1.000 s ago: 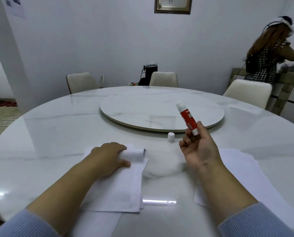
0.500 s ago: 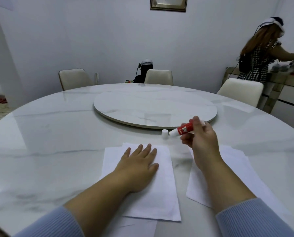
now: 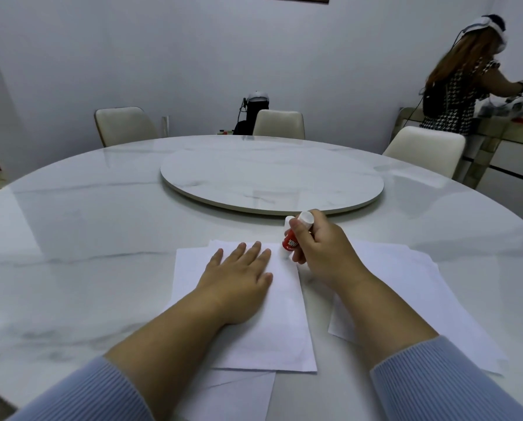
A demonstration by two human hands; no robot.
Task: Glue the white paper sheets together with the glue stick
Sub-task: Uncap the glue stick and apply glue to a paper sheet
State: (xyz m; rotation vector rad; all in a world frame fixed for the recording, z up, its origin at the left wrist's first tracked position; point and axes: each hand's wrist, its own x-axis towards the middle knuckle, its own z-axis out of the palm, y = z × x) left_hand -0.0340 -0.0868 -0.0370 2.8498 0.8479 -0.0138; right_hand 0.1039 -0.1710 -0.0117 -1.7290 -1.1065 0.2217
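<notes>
A stack of white paper sheets (image 3: pixel 278 329) lies on the marble table in front of me. My left hand (image 3: pixel 242 278) lies flat on the top sheet with fingers straight. My right hand (image 3: pixel 317 250) grips the red glue stick (image 3: pixel 291 242), which points down with its tip at the top right corner of that sheet. The stick's white cap (image 3: pixel 288 221) stands on the table just behind the hand, partly hidden. More white sheets (image 3: pixel 412 287) lie to the right under my right forearm.
A round marble turntable (image 3: pixel 270 180) sits in the middle of the table (image 3: pixel 87 238). Three cream chairs (image 3: pixel 278 123) stand around the far side. A person (image 3: pixel 463 86) stands at a sideboard at the right.
The right hand has turned the glue stick from sideways to tip-down and lowered it onto the sheet's top right corner. The left hand stays flat on the paper.
</notes>
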